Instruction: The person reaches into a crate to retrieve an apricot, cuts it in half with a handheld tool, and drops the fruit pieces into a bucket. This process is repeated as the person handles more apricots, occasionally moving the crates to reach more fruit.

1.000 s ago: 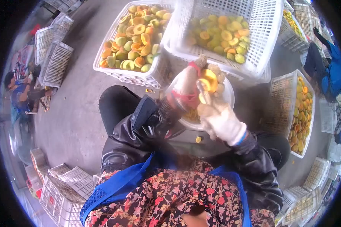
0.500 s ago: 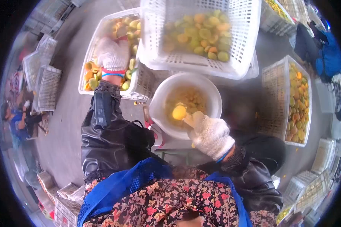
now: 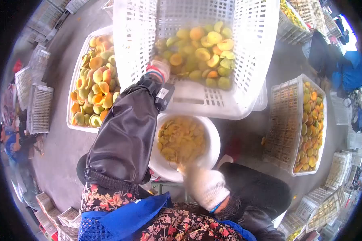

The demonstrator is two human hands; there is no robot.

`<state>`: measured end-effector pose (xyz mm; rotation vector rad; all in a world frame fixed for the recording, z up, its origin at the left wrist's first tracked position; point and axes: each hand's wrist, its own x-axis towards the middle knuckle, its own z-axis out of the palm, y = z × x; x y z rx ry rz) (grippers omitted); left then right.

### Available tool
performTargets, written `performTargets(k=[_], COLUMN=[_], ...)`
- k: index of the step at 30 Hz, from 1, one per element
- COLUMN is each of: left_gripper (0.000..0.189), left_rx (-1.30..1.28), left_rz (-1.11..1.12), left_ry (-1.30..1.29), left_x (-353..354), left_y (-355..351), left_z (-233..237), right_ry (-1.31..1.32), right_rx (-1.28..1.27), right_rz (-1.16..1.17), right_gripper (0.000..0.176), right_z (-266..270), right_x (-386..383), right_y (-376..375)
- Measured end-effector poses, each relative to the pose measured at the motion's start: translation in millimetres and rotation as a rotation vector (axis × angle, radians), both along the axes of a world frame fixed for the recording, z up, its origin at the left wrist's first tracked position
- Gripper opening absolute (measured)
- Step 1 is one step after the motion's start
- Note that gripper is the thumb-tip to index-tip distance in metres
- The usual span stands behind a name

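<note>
A white crate [image 3: 253, 60] holding green and orange fruit halves [image 3: 205, 52] stands at the top centre. My left hand [image 3: 160, 69], in a pale glove, reaches into its left side beside the fruit; its fingers are hidden or blurred. Below the crate is a white bowl [image 3: 214, 140] of yellowish pieces in cloudy liquid. At the bowl's lower rim is my right hand [image 3: 203, 182], in a white knitted glove, smeared by motion. I cannot make out what it holds. Left of the upper crate, another white crate [image 3: 71, 104] is full of cut fruit [image 3: 95, 86].
A tall crate of fruit [image 3: 283, 120] stands on the right. Stacked empty crates [image 3: 40, 107] line the left, with more crates [image 3: 309, 205] at the lower right. A person in blue [image 3: 348, 72] is at the upper right, and another person [image 3: 12, 140] at the far left.
My left hand has moved from the left crate into the upper crate. My right hand has drawn back to the bowl's lower rim, and the yellow fruit at its fingertips no longer shows. The view has shifted.
</note>
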<state>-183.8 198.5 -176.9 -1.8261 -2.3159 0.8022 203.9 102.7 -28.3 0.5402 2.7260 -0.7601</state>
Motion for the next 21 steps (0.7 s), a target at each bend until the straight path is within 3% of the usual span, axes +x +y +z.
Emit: performTargets(k=[2, 4, 6, 7, 9, 10, 12, 13, 14, 15, 16, 18, 21], left_gripper=[0.034, 0.034, 0.024, 0.024, 0.021, 0.021, 0.023, 0.023, 0.025, 0.028, 0.027, 0.024, 0.021], left_rx=[-0.037, -0.078, 0.091, 0.092, 0.165, 0.178, 0.194, 0.189, 0.275, 0.367, 0.355, 0.245, 0.124], left_rz=[0.06, 0.132, 0.197, 0.226, 0.142, 0.154, 0.024, 0.009, -0.282, -0.563, -0.556, -0.371, -0.21], left_ry=[-0.086, -0.165, 0.668, 0.687, 0.174, 0.186, -0.039, -0.064, 0.491, 1.054, 0.899, 0.328, 0.013], left_x=[-1.7, 2.8, 7.6, 13.3, 31.2, 25.1, 15.1, 6.7, -9.3, -13.2, -14.1, -5.7, 1.7], left_y=[7.8, 7.5, 9.8, 4.1, -8.9, -9.9, -4.6, -5.3, -12.1, -15.9, -15.0, -9.1, 5.3], left_z=[1.9, -19.4, -80.3, -50.3, 27.4, 35.5, 32.8, 23.2, 1.9, -15.3, -9.4, 7.5, 20.1], right_ry=[0.014, -0.046, -0.08, -0.078, -0.065, -0.061, -0.072, 0.063, 0.185, 0.192, 0.196, 0.2, 0.26], right_rx=[-0.028, 0.0, 0.038, 0.007, -0.007, 0.032, 0.064, 0.173, 0.278, 0.046, 0.002, -0.049, 0.112], right_rz=[0.028, 0.078, 0.151, 0.106, 0.075, 0.097, 0.111, 0.18, 0.247, 0.043, -0.01, -0.063, 0.092], right_gripper=[0.019, 0.021, 0.025, 0.027, 0.028, 0.028, 0.028, 0.019, 0.014, 0.015, 0.015, 0.016, 0.018], right_z=[-26.2, -2.8, 10.2, 13.1, 17.9, 19.7, 19.1, 14.5, 12.9, 26.8, 19.8, 10.9, 11.4], right_x=[13.6, 10.9, 7.8, 8.2, 8.5, 8.7, 12.1, 14.6, 18.8, 8.4, 12.4, 13.9, 12.5], right_y=[-8.3, 0.0, 3.2, 3.1, 2.4, 2.3, -1.7, -2.5, -2.2, -2.3, -6.0, -6.4, 2.0])
